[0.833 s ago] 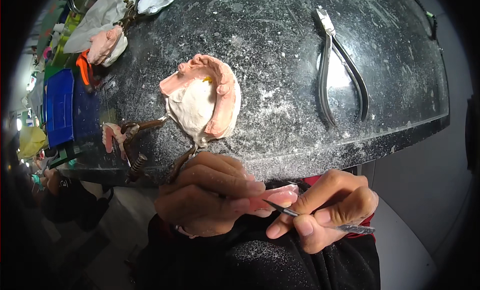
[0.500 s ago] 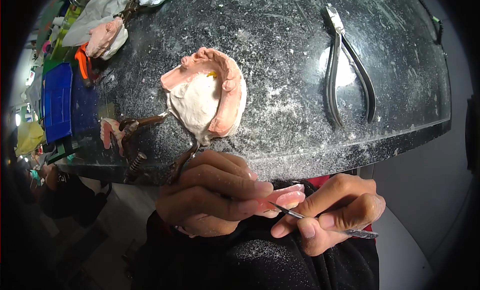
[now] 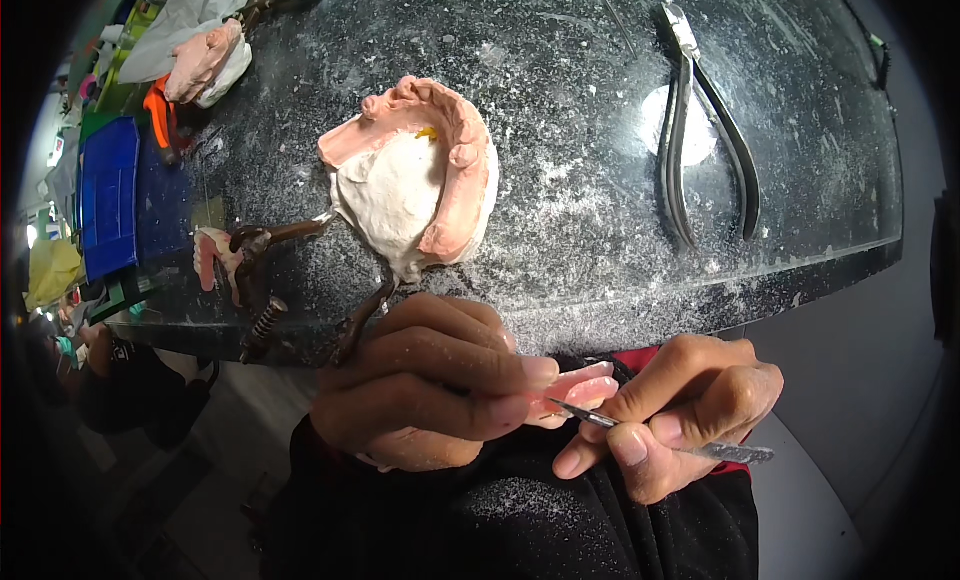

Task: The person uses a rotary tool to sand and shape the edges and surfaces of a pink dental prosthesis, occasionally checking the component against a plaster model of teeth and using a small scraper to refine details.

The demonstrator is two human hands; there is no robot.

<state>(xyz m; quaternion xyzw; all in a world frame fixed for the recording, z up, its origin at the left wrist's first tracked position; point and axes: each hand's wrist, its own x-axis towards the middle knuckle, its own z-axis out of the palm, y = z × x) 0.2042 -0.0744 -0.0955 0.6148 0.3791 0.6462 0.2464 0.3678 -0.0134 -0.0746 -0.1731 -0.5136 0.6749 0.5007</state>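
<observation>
My left hand (image 3: 425, 385) grips a small pink wax denture piece (image 3: 578, 392) just below the bench edge, over my dark apron. My right hand (image 3: 680, 415) holds a thin metal carving instrument (image 3: 655, 435) like a pen, its pointed tip touching the pink piece. On the bench above my hands sits a white plaster jaw model with a pink wax rim (image 3: 425, 175), mounted on a brown metal articulator frame (image 3: 270, 280).
Metal pliers (image 3: 700, 130) lie on the dusty black bench (image 3: 580, 240) at the upper right. Another pink-and-white cast (image 3: 205, 65) lies at the far left by a blue box (image 3: 110, 205) and an orange-handled tool (image 3: 158, 110). White powder covers the bench.
Both hands keep their hold on the pink piece and the instrument. The view has shifted slightly; the instrument's tip stays against the piece.
</observation>
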